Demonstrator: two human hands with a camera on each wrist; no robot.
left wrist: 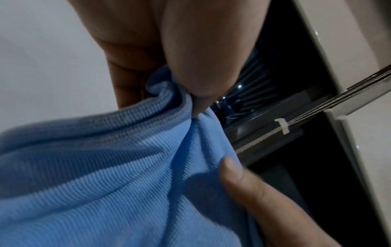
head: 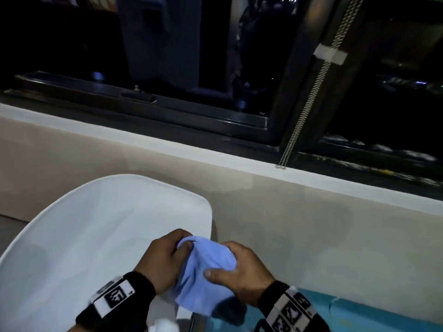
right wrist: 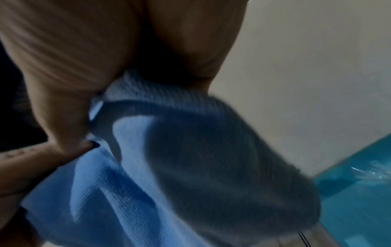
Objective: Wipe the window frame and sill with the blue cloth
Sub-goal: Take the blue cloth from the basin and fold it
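I held the blue cloth (head: 203, 271) in front of me, well below the window sill (head: 215, 159) and dark window frame (head: 239, 123), left hand (head: 163, 259) pinching its top fold, right hand (head: 237, 274) clamped on its side. Ribbed, limp and light, it would likely wipe best bunched into a pad.

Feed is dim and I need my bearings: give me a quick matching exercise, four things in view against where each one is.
Things:
1. blue cloth
2. bead chain
3. white chair
4. window sill

Places:
A. hanging down the dark window frame
B. pale ledge below the frame
C. held between left hand and right hand
D. lower left, under the left hand

Pairs: 1-C, 2-A, 3-D, 4-B
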